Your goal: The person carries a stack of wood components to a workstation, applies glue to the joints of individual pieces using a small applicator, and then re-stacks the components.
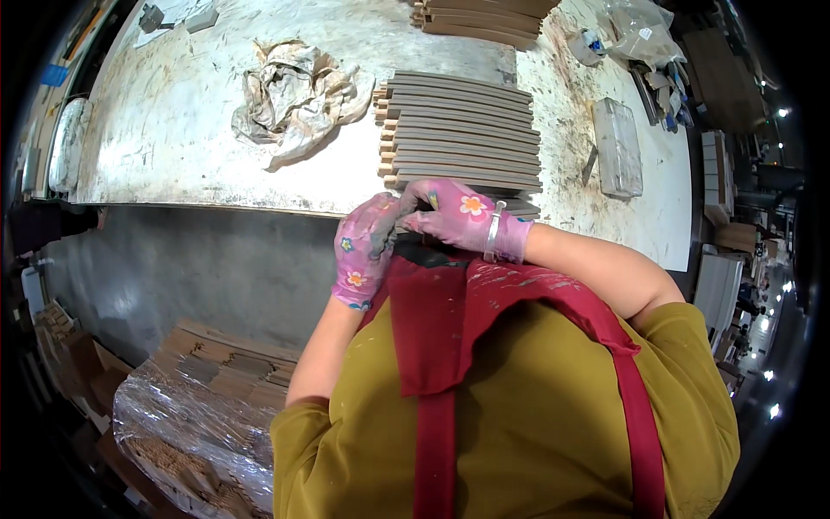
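Fingers (pixel 413 206) meet (gloved) at table edge (pixel 259 206).

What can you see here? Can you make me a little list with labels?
Place: workbench with a stained, whitish top
Left hand: in a pink flowered glove, fingers curled at the bench edge
Right hand: same kind of glove, fingers meeting the left hand's; what they pinch is too hidden to tell
Nearest thing: stack of grey-brown wooden strips just beyond the hands
Also on bench: crumpled rag, clear block, second strip pile
Below bench: wrapped bundle of wooden pieces
Clothing: mustard shirt, red apron
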Action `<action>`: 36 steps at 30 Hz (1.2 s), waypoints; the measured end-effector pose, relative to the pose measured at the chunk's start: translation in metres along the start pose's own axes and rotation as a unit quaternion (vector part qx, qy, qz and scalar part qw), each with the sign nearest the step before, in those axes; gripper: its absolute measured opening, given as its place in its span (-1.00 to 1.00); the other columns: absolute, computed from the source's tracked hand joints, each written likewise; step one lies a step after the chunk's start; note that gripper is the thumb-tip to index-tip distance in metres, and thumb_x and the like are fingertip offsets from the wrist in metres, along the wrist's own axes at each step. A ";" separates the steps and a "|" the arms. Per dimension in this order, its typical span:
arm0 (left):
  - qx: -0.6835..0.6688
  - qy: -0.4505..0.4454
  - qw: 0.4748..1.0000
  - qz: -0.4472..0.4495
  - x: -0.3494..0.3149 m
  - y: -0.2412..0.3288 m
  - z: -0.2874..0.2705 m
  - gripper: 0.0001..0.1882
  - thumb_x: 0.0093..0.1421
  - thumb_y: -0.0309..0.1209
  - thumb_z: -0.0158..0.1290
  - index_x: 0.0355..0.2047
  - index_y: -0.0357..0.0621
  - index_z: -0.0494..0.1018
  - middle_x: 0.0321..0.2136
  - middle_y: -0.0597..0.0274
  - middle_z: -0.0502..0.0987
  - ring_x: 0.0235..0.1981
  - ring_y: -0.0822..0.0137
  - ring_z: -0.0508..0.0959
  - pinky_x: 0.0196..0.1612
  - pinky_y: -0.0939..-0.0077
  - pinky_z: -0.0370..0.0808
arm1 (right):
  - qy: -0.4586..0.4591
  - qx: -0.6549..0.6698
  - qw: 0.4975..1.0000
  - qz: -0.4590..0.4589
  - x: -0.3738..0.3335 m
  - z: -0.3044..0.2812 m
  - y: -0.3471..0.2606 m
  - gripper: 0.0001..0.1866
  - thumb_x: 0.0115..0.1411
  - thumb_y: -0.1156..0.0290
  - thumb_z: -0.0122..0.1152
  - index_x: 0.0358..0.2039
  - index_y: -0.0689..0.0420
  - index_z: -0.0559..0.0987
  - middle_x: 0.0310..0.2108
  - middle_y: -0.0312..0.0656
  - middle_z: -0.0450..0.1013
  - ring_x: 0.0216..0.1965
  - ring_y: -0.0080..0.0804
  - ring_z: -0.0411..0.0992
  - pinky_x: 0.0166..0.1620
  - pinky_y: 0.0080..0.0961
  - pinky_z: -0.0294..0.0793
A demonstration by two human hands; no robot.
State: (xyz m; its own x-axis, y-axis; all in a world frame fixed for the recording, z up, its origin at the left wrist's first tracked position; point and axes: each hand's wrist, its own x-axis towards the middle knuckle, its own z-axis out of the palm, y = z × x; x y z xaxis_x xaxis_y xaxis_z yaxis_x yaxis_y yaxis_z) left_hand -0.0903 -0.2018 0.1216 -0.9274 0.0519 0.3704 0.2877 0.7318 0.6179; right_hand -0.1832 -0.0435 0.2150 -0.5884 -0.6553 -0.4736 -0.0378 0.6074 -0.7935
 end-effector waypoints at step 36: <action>-0.044 -0.041 0.998 -0.011 0.013 0.006 -0.012 -0.51 -0.15 -0.56 -0.07 -0.11 -0.14 0.42 -0.17 0.07 0.50 -0.09 0.06 0.46 0.00 0.27 0.36 | 0.083 0.013 0.996 0.020 -0.014 -0.001 0.016 -0.76 0.07 0.28 0.05 -0.31 0.16 0.50 -0.54 -0.09 0.47 -0.51 -0.28 0.48 -0.30 -0.42 0.42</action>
State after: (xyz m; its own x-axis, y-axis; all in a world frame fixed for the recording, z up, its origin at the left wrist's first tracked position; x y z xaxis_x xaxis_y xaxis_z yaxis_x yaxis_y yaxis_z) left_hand -0.0981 -0.2048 0.1384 -0.9491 0.0942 0.3007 0.2838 0.6704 0.6856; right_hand -0.1759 -0.0240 0.2092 -0.7142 -0.5471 -0.4366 0.0076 0.6177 -0.7864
